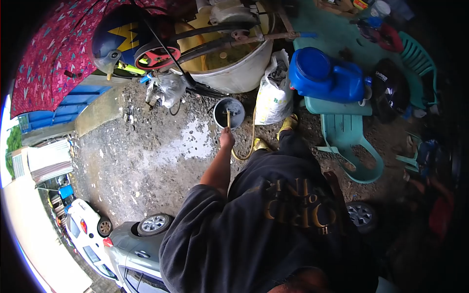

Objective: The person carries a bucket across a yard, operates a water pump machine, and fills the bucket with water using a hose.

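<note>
My left hand (226,139) is closed around a tan hose (253,127). The hose end points into a small dark bucket (222,119) with greyish liquid in it. From my hand the hose loops down by my yellow footwear (288,125) and runs up beside a white sack (272,97). Low at my right side, in shadow by my dark shirt, part of my right arm (334,183) shows; its fingers cannot be made out.
A large white tub (229,80) holds yellowish water, with machinery above it. A blue jerrycan (327,78) lies on a green table (337,108) by a green plastic chair (348,141). Left are a red umbrella (53,63), a helmet (115,36) and wet gravel; parked cars (134,251) stand lower left.
</note>
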Action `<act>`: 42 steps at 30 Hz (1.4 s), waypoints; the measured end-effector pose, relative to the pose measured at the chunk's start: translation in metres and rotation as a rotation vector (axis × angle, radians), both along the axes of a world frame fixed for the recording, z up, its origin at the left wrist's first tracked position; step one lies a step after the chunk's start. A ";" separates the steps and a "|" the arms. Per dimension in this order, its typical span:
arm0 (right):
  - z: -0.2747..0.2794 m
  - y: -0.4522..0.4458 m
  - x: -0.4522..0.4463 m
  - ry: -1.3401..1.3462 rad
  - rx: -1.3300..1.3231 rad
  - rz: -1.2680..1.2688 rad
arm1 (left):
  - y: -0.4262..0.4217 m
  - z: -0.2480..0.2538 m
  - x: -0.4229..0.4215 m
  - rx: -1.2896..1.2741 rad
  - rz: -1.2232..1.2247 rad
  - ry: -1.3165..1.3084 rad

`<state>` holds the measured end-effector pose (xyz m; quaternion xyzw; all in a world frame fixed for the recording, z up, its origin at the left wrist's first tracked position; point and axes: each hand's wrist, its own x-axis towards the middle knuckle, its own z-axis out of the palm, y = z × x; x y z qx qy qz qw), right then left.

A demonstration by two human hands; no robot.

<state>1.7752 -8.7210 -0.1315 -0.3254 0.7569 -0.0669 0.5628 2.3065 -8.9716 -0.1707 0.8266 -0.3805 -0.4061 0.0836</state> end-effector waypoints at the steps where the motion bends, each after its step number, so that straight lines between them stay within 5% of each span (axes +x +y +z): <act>1: 0.006 -0.006 0.004 0.026 0.007 -0.018 | 0.001 -0.005 0.001 -0.010 0.006 -0.006; 8: 0.033 -0.019 0.020 -0.064 0.020 -0.202 | 0.003 0.000 0.000 -0.025 -0.039 -0.013; 16: 0.043 -0.014 0.028 -0.019 0.020 -0.125 | 0.009 0.003 0.000 -0.188 -0.244 -0.124; 19: 0.029 -0.003 0.025 -0.102 -0.047 -0.117 | 0.012 0.045 -0.011 -0.156 -0.165 -0.148; 24: -0.052 0.029 -0.006 -0.090 -0.149 0.119 | 0.019 0.051 -0.006 -0.155 -0.157 -0.144; 30: -0.040 0.012 0.003 0.060 -0.037 0.280 | 0.022 0.042 0.001 -0.160 -0.225 -0.144; 34: -0.063 0.016 -0.003 0.050 0.018 0.385 | 0.026 0.013 0.014 -0.188 -0.586 -0.274; 39: -0.042 0.019 0.011 0.025 0.076 0.162 | 0.026 0.040 0.006 -0.085 -0.396 -0.173; 42: -0.063 0.025 0.007 0.060 0.054 0.297 | 0.024 0.050 0.006 -0.054 -0.356 -0.154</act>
